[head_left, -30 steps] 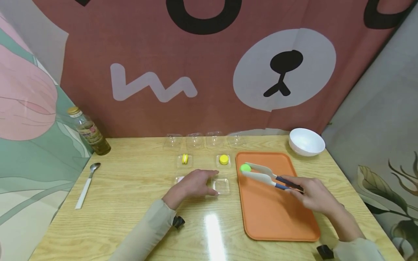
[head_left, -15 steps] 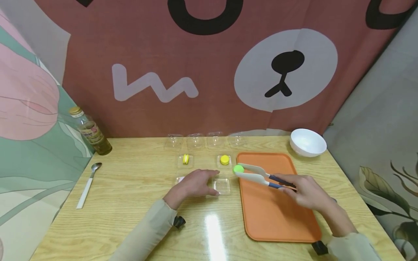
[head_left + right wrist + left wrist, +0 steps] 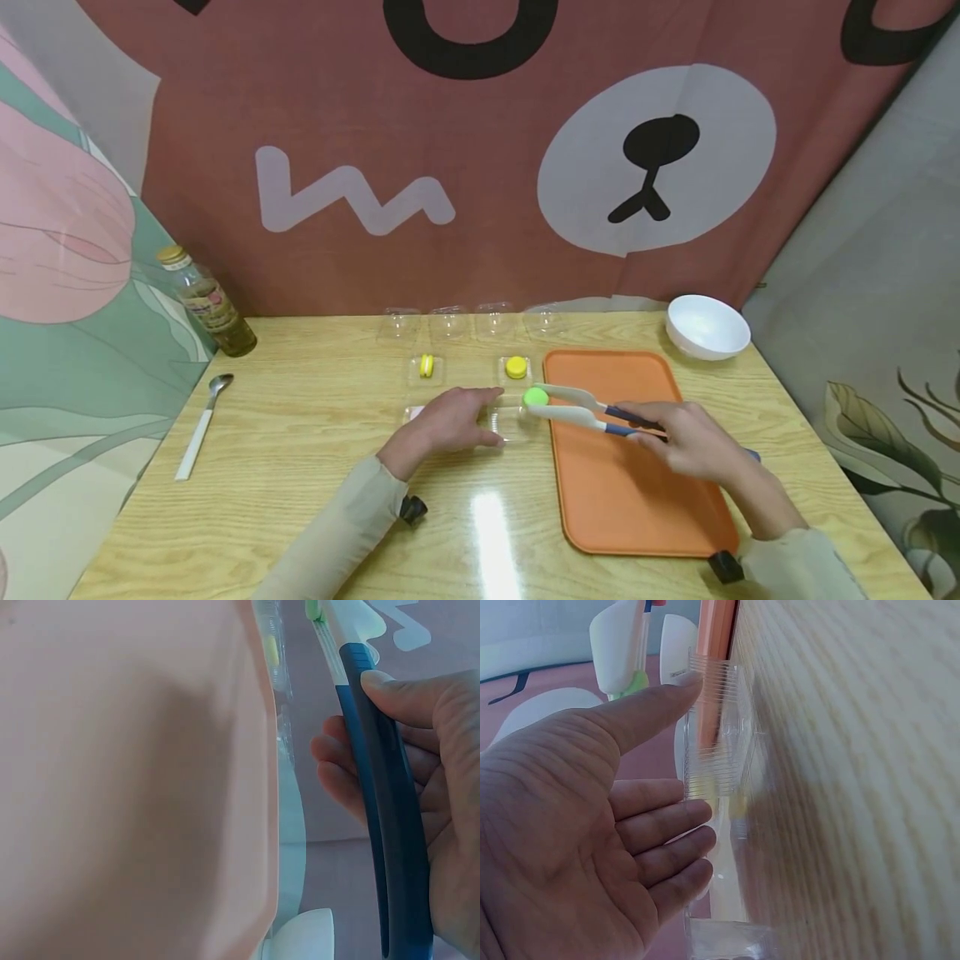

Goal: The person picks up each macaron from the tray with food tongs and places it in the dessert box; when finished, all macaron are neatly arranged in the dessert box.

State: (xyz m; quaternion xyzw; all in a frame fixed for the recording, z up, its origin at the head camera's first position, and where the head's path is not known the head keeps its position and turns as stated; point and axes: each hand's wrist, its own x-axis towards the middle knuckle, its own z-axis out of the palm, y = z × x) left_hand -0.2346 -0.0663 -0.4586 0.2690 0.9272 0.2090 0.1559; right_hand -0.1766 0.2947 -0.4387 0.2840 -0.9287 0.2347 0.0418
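Observation:
My right hand (image 3: pixel 693 442) grips tongs (image 3: pixel 394 787) with dark blue handles and pale flat tips. Between the tips is a green macaron (image 3: pixel 535 397), held above the right side of a small clear plastic box (image 3: pixel 507 427). My left hand (image 3: pixel 450 421) lies spread at that box, thumb at the near side and forefinger at the far side. In the left wrist view its fairly straight fingers meet the ribbed rim. Another clear box (image 3: pixel 411 412) with something pale inside is mostly hidden behind the left hand. Farther back, two clear boxes hold a yellow macaron (image 3: pixel 427 366) and another yellow macaron (image 3: pixel 516 367).
An orange tray (image 3: pixel 637 500) lies under the right hand. Several clear domed lids (image 3: pixel 495 319) line the table's back edge. A white bowl (image 3: pixel 707 327) stands back right; a bottle (image 3: pixel 213 308) and a white-handled spoon (image 3: pixel 197 440) are at the left.
The right hand has moved left with the tongs, carrying the green macaron from over the tray's left edge to above the clear box. The left hand has stayed in place.

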